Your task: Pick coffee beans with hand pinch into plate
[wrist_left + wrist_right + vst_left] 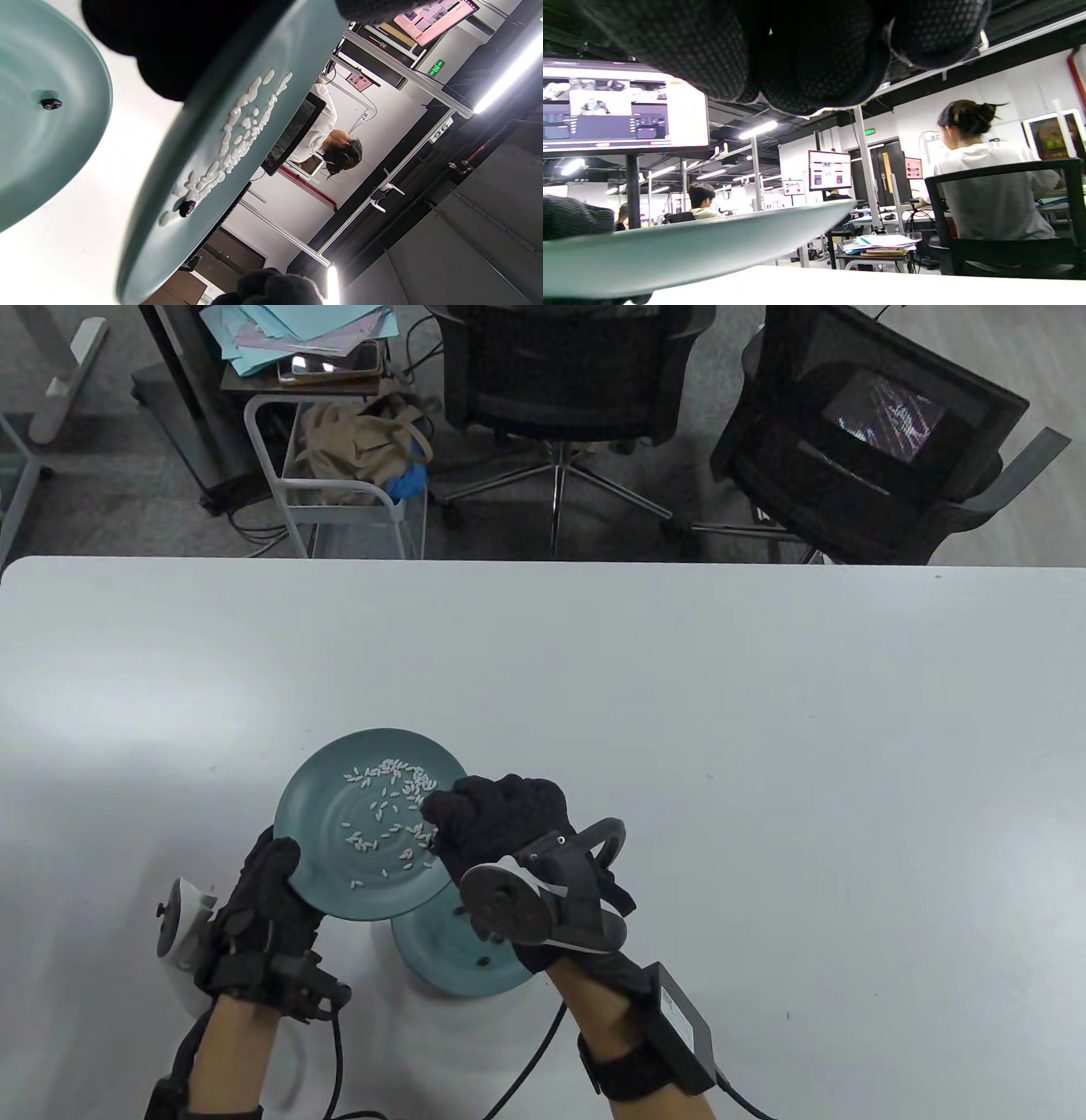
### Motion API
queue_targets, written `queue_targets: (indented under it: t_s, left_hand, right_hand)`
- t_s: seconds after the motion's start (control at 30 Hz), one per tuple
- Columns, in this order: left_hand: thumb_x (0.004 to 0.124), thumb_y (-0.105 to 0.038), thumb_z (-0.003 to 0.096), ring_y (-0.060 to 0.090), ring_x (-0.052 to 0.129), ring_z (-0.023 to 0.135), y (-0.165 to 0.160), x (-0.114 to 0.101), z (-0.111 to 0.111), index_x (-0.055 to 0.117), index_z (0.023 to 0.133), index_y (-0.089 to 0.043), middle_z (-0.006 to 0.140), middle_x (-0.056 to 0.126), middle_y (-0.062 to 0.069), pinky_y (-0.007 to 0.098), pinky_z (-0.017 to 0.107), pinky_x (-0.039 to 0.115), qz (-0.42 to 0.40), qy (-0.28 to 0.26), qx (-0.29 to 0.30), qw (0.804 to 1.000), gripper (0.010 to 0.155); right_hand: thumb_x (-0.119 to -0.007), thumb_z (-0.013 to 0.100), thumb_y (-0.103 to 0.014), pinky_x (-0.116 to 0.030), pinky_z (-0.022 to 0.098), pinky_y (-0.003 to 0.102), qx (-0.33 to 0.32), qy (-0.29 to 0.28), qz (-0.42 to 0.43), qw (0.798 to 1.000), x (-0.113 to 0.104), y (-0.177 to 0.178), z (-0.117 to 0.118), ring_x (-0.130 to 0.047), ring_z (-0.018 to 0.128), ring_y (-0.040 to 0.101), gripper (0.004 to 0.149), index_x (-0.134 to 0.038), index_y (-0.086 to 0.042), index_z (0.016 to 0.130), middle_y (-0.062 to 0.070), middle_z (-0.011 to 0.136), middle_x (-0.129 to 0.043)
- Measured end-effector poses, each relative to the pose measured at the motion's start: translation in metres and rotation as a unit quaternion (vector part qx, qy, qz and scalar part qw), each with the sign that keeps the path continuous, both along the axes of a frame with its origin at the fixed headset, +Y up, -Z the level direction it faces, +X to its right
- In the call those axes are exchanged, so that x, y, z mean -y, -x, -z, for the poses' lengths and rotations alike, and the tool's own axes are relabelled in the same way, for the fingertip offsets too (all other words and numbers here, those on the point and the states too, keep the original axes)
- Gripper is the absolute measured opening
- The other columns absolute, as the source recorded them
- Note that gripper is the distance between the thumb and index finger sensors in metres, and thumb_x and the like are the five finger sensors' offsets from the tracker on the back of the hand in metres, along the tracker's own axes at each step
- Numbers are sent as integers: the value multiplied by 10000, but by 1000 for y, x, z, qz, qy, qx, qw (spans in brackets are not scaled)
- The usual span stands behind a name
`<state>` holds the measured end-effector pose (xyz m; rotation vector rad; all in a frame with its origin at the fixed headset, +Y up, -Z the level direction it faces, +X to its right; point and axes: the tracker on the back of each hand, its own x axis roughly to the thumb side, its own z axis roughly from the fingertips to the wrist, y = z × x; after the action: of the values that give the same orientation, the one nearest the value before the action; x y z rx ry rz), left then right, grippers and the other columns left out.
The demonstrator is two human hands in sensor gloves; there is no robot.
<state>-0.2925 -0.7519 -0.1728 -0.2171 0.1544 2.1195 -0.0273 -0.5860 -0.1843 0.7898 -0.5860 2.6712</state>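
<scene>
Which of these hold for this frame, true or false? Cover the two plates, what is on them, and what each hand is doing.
1. The left hand holds the upper plate raised off the table. True.
2. The upper plate carries only dark beans. False: it is mostly pale rice-like grains, and the left wrist view shows one dark bean among them.
3. The lower plate lies on the table with a few dark beans on it. True.
4. The right hand rests flat on the table far from both plates. False: its fingers are at the upper plate's right edge.
5. The upper plate sits level. False: the wrist views show it tilted.
</scene>
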Motion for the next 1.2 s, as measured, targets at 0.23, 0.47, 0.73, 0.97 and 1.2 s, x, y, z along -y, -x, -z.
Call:
queue_targets:
  t_s: [0.23,0.47,0.73,0.97,1.2]
  left_hand:
    - [645,-439,496,351,892,576,-2,1,1,427,1013,-221,873,721,106,416,411,789,3,0,6,1000,601]
    - [649,-437,494,353,895,569,-4,1,0,435,1012,-222,869,727,108,419,404,791,9,-2,9,1000,600]
    - [650,-434,494,356,896,566,-7,2,1,440,1010,-217,866,730,112,420,402,791,14,-3,15,1000,599]
    - [654,-423,489,365,908,550,-7,3,1,459,1007,-205,854,747,127,425,389,801,23,4,11,1000,595]
    - [662,-427,484,359,927,519,-7,3,1,491,1000,-195,831,776,133,419,365,813,35,9,9,999,591]
  right_hand:
    - [-871,421,-391,-734,478,527,-21,-6,-60,998,-2,18,-10,-939,520,242,394,-836,-244,784,74,762,-961]
    - [-883,419,-350,-728,479,525,-15,26,-140,990,13,30,-7,-935,496,232,375,-840,-253,779,61,727,-970]
    - [-901,399,-392,-705,494,533,19,7,-211,977,21,32,-4,-921,531,240,366,-883,-302,753,30,731,-990]
    - [-905,396,-391,-699,504,541,15,18,-228,973,25,35,-3,-923,521,242,359,-902,-293,741,37,732,-999]
    - [-902,399,-382,-714,498,533,8,38,-237,971,26,38,-3,-924,494,234,362,-888,-266,741,54,733,-993]
